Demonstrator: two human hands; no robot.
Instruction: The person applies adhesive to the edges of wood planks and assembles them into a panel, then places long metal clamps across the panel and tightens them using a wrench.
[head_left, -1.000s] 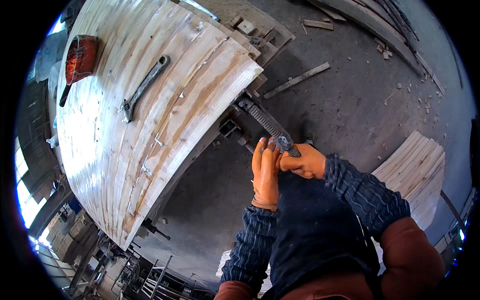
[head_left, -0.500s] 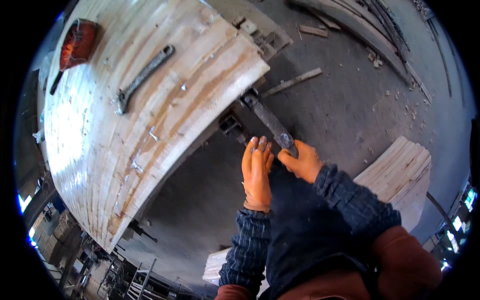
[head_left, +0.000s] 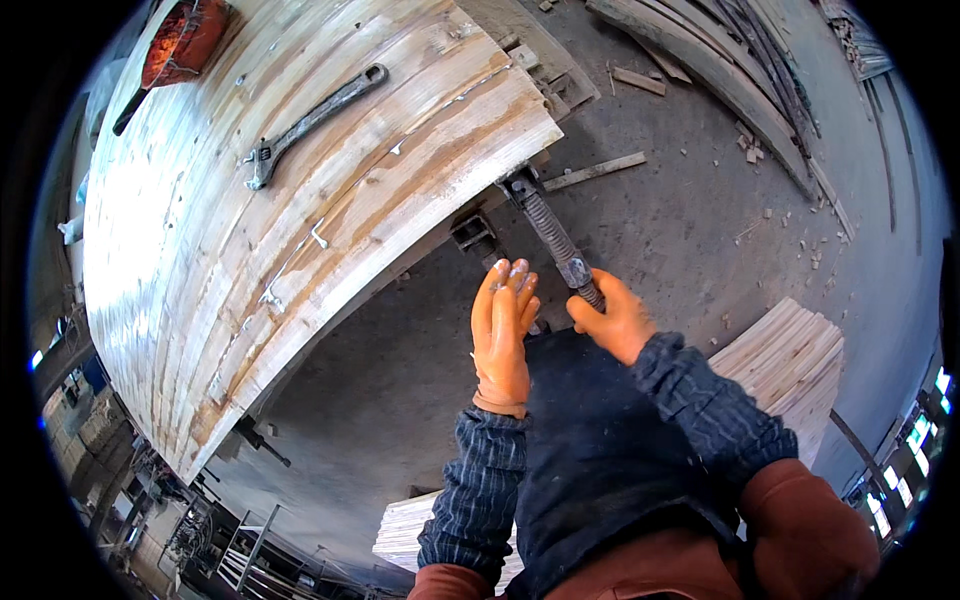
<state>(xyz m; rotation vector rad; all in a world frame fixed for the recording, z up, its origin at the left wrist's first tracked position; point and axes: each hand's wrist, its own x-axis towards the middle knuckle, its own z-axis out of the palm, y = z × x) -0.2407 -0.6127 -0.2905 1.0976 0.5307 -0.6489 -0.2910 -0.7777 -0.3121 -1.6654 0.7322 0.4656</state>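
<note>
My right hand (head_left: 618, 318), in an orange glove, is closed round the near end of a threaded clamp screw (head_left: 548, 228). The screw's head meets the edge of a large glued wood panel (head_left: 400, 200). Left of it, my left hand (head_left: 501, 345), also gloved, has its fingers stretched out and whitish smears on the tips. Its fingertips are beside a second clamp (head_left: 474, 235), partly hidden behind them; whether they touch it I cannot tell. An adjustable wrench (head_left: 315, 122) lies on the panel, along with white glue streaks (head_left: 318, 235).
A red scoop-like container (head_left: 186, 42) with a dark handle sits at the panel's far left. Stacked boards (head_left: 785, 365) are at right, more boards (head_left: 405, 530) at lower left. Long timbers (head_left: 720, 85) and wood scraps lie on the floor. Another clamp (head_left: 262, 440) juts from the panel's near edge.
The view has shifted, so the panel and wrench sit slightly higher and further right. My right hand stays on the clamp screw; my left hand remains outstretched beside the second clamp.
</note>
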